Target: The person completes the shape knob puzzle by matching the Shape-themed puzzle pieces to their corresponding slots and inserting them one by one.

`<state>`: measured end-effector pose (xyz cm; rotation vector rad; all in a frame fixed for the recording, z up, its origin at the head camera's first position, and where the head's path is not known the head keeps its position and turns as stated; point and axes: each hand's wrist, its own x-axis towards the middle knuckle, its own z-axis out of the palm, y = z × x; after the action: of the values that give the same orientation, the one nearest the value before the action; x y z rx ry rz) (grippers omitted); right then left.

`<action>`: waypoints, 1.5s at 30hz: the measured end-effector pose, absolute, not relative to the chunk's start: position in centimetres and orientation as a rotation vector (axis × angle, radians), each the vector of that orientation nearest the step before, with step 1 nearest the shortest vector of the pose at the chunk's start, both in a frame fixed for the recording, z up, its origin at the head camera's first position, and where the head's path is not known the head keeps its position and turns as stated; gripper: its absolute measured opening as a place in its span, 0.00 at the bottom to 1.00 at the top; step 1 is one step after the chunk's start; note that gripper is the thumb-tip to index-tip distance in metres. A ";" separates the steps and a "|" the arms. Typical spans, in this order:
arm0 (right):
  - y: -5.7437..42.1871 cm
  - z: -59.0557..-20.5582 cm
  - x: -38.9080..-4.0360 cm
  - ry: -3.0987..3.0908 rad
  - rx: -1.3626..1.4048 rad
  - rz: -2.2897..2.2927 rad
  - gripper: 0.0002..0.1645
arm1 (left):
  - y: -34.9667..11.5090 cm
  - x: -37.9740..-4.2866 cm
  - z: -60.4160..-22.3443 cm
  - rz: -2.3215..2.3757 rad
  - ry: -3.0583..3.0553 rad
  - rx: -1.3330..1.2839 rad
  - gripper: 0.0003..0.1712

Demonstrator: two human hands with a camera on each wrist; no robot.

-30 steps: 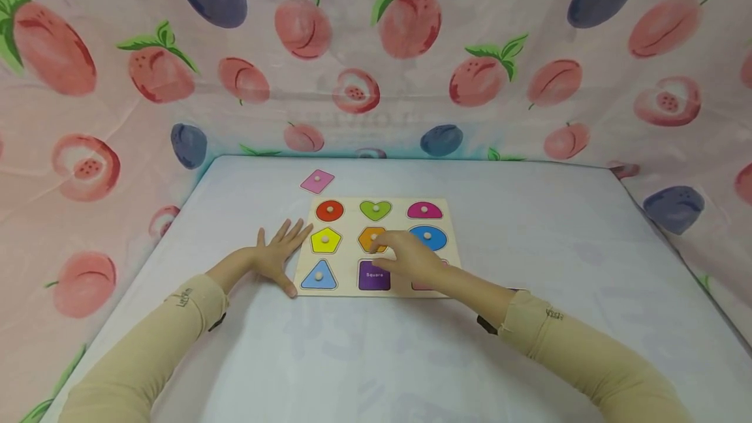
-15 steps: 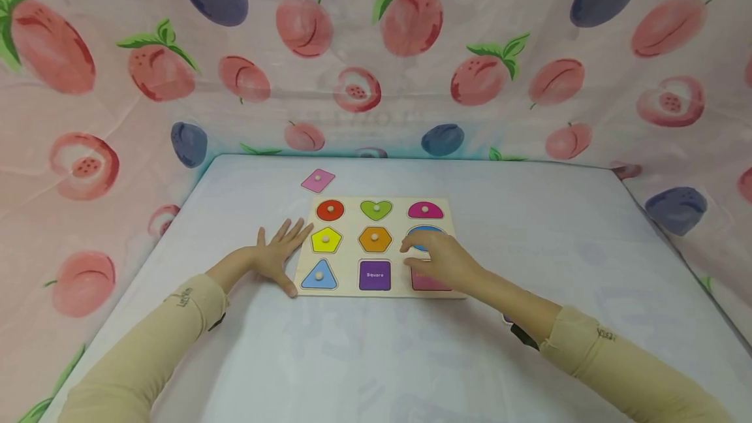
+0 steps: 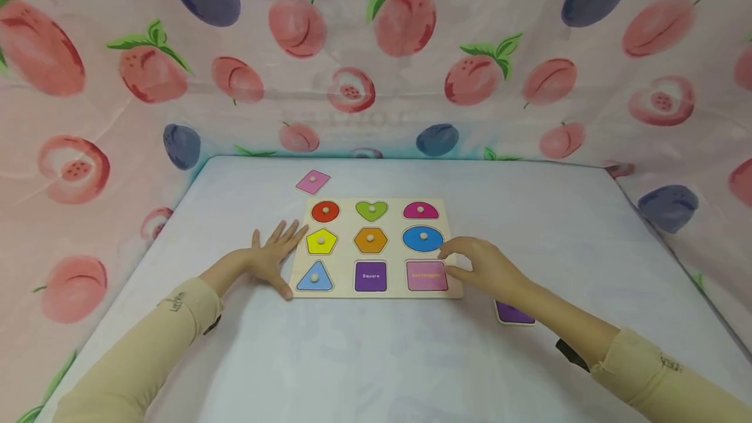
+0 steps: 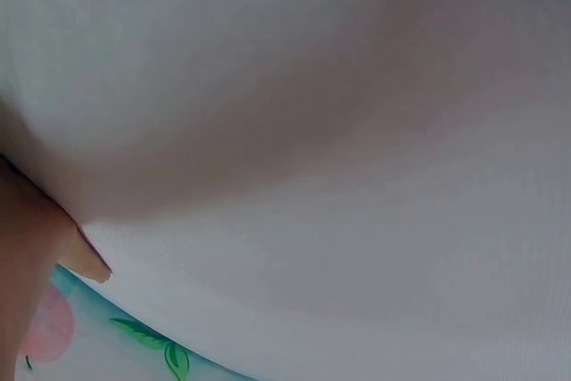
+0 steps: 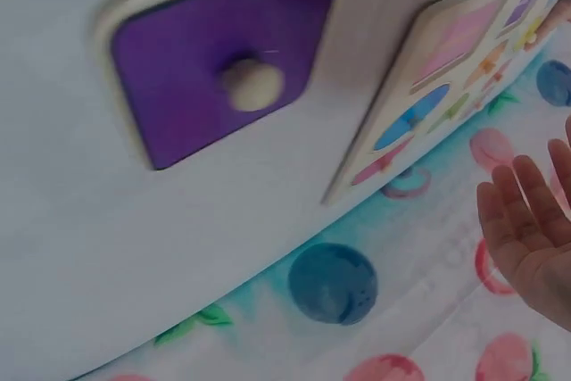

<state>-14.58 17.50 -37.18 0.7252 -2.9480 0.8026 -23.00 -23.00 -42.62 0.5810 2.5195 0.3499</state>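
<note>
A wooden shape-puzzle board (image 3: 395, 254) lies flat on the table. Knobbed pieces fill its two far rows, among them a blue ellipse (image 3: 418, 243), and a light blue triangle (image 3: 311, 282) sits at near left. Two recesses show bare: a purple one (image 3: 371, 284) printed "Square" and a pink one (image 3: 427, 284). My left hand (image 3: 270, 260), fingers spread, rests at the board's left edge. Over the board's right edge is my right hand (image 3: 493, 269), fingers loosely bent, holding nothing. Partly hidden under that forearm lies a knobbed purple square piece (image 5: 201, 69), fully visible in the right wrist view.
A pink four-sided knobbed piece (image 3: 308, 185) lies beyond the board's far left corner. The white tabletop (image 3: 529, 214) ends at the back against a fruit-printed cloth (image 3: 411, 90), which also rises along both sides.
My right hand has moved right, from above the orange hexagon past the blue ellipse to the board's right edge, uncovering the pink recess and the purple piece. My left hand keeps its place.
</note>
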 end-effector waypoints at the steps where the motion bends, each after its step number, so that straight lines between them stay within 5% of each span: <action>1: 17.8 -37.3 -14.5 -2.955 0.719 0.794 0.11 | -23.0 -23.0 -42.6 0.355 2.517 0.576 0.79; 22: 24.2 -40.4 -12.6 -2.958 0.613 0.721 0.11 | -23.0 -23.0 -42.5 0.372 2.510 0.577 0.79; 29: 27.0 -42.4 -12.4 -2.817 0.836 0.625 0.19 | -23.0 -23.0 -42.6 0.374 2.513 0.578 0.79; 45: 30.3 -44.7 -12.8 -2.620 1.057 1.397 0.16 | -23.2 -23.1 -42.7 0.360 2.511 0.587 0.79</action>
<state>-12.77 30.27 -44.70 1.0568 -2.6201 1.3974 -23.09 -23.22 -42.67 0.5867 2.5110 0.3598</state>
